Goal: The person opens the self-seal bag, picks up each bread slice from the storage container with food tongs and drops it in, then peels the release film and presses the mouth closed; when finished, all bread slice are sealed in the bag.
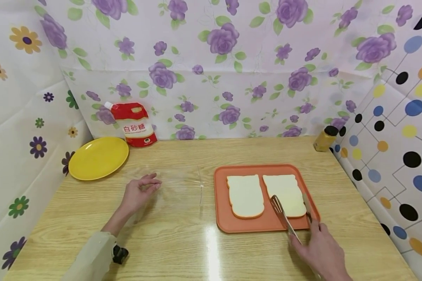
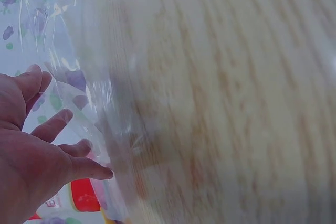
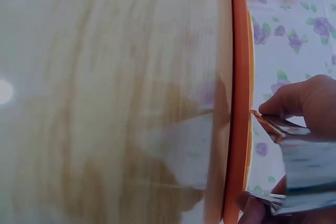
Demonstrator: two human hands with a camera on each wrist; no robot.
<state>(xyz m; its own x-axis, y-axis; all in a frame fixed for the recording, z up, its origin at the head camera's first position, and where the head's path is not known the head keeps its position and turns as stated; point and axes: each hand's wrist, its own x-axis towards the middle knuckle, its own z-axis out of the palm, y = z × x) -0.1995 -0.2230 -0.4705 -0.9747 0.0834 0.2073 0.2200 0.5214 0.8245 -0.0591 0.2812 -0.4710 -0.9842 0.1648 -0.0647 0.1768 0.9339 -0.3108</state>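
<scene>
In the head view my left hand [image 1: 140, 191] reaches over the table with thumb and forefinger pinched at the edge of a clear plastic bag [image 1: 181, 191]. The film [image 2: 113, 124] shines beside the other, spread fingers in the left wrist view. My right hand [image 1: 321, 248] grips metal tongs [image 1: 285, 218]. Their slotted arm lies at the left side of a white bread slice [image 1: 288, 193], their flat arm at its right edge. This slice rests on an orange tray [image 1: 222, 224], beside a second bread slice [image 1: 246, 197]. Fingers hide part of the tongs' handle.
A yellow plate [image 1: 98, 158] lies at the back left. Next to it a red and white sugar pouch [image 1: 137, 127] leans on the flowered backdrop. A small yellow jar [image 1: 325, 139] with a black lid stands at the back right. Patterned cloth walls enclose the wooden table [image 1: 183, 257].
</scene>
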